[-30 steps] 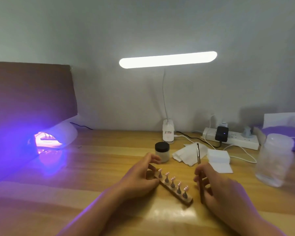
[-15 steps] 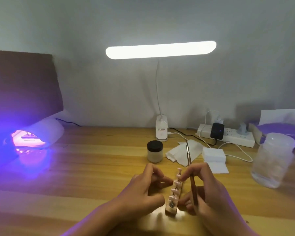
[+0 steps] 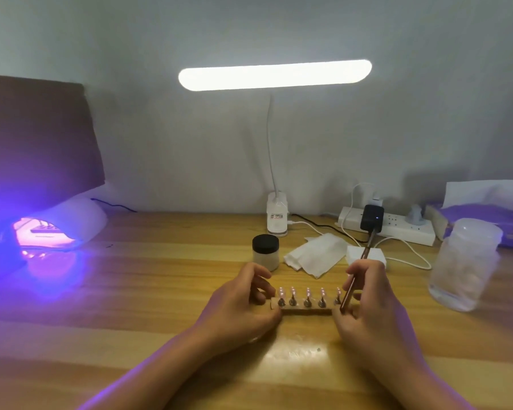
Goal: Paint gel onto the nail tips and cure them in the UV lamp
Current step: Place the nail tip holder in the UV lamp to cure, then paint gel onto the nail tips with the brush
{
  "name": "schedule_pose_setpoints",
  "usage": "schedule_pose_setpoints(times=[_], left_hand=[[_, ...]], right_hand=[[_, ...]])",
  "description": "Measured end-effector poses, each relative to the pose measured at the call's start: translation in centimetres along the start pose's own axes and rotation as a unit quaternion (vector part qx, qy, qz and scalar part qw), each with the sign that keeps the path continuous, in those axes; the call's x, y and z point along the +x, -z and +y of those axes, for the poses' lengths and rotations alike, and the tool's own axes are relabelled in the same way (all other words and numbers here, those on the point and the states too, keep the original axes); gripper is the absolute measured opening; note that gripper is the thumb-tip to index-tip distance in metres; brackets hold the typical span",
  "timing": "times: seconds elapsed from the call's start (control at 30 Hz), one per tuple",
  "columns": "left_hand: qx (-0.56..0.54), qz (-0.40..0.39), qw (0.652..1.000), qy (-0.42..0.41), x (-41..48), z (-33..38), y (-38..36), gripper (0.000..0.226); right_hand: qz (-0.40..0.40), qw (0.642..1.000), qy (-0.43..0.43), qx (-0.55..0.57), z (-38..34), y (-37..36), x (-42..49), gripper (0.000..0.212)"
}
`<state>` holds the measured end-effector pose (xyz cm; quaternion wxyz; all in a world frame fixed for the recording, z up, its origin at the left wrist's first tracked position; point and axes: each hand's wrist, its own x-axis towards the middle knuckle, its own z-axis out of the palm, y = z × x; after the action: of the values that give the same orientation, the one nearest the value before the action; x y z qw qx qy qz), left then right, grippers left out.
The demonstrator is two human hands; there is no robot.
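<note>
From the head camera, your left hand pinches the left end of the wooden holder, fingers curled behind it, which keeps the strip lying square across the table before you. The five nail tips stand upright in a row on it. Your right hand curls round the brush, lower end down by the holder's right end, probably steadying that side too. The UV lamp glows far left, well apart, ready for curing. The jar waits just behind.

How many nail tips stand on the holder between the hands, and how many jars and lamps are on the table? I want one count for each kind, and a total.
Nail tips: 5
Jars: 2
Lamps: 2
Total: 9
</note>
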<state>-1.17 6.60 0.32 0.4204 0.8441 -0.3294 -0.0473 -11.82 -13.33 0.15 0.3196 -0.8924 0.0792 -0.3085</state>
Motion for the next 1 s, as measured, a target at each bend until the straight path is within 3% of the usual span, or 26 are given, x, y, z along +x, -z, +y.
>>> schedule_pose_setpoints(times=[0.07,0.17,0.27,0.37,0.5,0.63,0.73,0.8,0.93,1.0], left_hand=[[-0.052,-0.022,0.998,0.033,0.5,-0.5,0.4,0.037],[-0.072,0.067,0.989,0.107,1.8,-1.2,0.8,0.035],[-0.017,0.122,0.978,0.169,3.9,-1.9,0.5,0.07],[0.038,0.112,0.977,0.176,6.2,-2.0,0.5,0.094],[0.071,0.101,0.982,0.145,7.2,-2.2,0.4,0.076],[-0.065,0.157,0.975,0.14,5.5,-2.4,0.2,0.065],[-0.092,0.192,0.971,0.11,3.2,-1.5,0.1,0.055],[-0.057,0.223,0.969,0.085,1.5,-0.5,0.0,0.054],[0.094,0.3,0.949,-0.027,-1.1,1.7,-0.8,0.056],[0.165,0.293,0.936,-0.104,-1.8,2.8,-2.0,0.056]], right_hand=[[-0.018,1.0,-0.009,-0.017,0.0,-0.2,-0.1,0.058],[-0.049,0.997,-0.027,-0.046,0.2,0.0,0.0,0.057],[-0.055,0.996,-0.019,-0.062,0.4,0.0,0.1,0.052],[-0.052,0.996,-0.013,-0.069,0.8,0.2,0.3,0.048],[-0.052,0.997,-0.021,-0.059,1.3,0.7,0.9,0.049],[-0.053,0.996,-0.024,-0.066,1.4,0.7,0.9,0.054],[-0.036,0.999,-0.02,-0.03,0.8,1.0,0.6,0.066],[-0.008,1.0,0.021,-0.014,0.2,1.0,0.4,0.066],[0.088,0.986,0.132,0.04,-1.8,1.2,-0.3,0.029],[0.089,0.981,0.162,0.058,-2.8,0.9,-1.0,0.025]])
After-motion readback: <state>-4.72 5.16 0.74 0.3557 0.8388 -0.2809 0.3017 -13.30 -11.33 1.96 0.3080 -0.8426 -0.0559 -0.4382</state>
